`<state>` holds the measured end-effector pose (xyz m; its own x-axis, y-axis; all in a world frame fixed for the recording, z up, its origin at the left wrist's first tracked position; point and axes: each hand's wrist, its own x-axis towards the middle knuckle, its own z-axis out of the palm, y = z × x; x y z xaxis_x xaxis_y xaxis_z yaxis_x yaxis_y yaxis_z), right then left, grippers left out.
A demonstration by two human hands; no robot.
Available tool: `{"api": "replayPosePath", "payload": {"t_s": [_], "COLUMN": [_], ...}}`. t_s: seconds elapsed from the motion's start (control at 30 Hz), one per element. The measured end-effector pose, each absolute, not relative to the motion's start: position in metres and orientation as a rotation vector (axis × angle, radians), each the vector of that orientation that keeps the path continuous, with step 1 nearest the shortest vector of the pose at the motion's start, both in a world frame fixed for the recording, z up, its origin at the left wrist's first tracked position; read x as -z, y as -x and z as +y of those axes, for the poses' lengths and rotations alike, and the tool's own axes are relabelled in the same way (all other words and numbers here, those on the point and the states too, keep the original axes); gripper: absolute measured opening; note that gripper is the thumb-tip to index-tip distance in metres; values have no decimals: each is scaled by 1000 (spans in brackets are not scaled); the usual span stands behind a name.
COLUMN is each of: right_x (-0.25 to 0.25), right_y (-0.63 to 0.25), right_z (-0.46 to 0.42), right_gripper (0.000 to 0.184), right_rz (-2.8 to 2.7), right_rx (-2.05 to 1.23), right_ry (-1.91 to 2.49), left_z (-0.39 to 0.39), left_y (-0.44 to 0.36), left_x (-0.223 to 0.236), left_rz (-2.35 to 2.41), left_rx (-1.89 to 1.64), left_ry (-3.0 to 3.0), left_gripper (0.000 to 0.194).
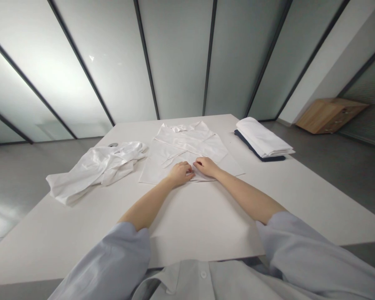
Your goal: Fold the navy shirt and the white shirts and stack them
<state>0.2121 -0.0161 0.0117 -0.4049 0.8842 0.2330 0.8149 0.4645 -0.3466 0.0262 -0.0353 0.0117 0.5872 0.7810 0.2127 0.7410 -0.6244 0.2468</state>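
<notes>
A white shirt (190,146) lies spread on the table, its collar at the far end and its sleeves laid across the body. At the near hem, my left hand (180,173) has its fingers curled closed on the fabric. Close to it on the right, my right hand (206,166) pinches the same part of the shirt, with the thumb and fingertips together. The two hands almost meet near the middle of the hem. Their fingers partly hide the bit of cloth between them.
Another white garment (96,166) lies crumpled on the table's left side, with a small grey round object (113,145) behind it. To the right, folded white cloth (264,137) rests on dark navy cloth (270,158). The white table (203,221) stands before frosted panels; a wooden cabinet (328,114) is beyond.
</notes>
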Motion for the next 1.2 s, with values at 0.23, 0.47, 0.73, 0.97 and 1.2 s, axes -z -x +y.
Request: {"api": "replayPosePath", "payload": {"t_s": [0.23, 0.47, 0.73, 0.97, 1.2], "right_x": [-7, -2, -2, -2, 0], "right_y": [-222, -225, -226, -226, -233], "right_z": [-7, -4, -3, -3, 5], "right_gripper": [39, 38, 37, 36, 28], "right_rz": [-2073, -2057, -2052, -2079, -2308], "right_rx": [-340, -402, -419, -436, -515], "right_ry": [1524, 1450, 1444, 1473, 1295], "left_z": [-35, -37, -42, -45, -39], "left_y": [-25, -23, -28, -36, -35], "left_x": [-9, -7, -16, -17, -10], "left_rz": [1169, 1066, 1046, 1075, 1290], "left_rx": [-500, -550, -435, -361, -301], "left_ry": [-2747, -2740, -2841, -2867, -2872], "left_gripper": [16, 31, 27, 16, 31]}}
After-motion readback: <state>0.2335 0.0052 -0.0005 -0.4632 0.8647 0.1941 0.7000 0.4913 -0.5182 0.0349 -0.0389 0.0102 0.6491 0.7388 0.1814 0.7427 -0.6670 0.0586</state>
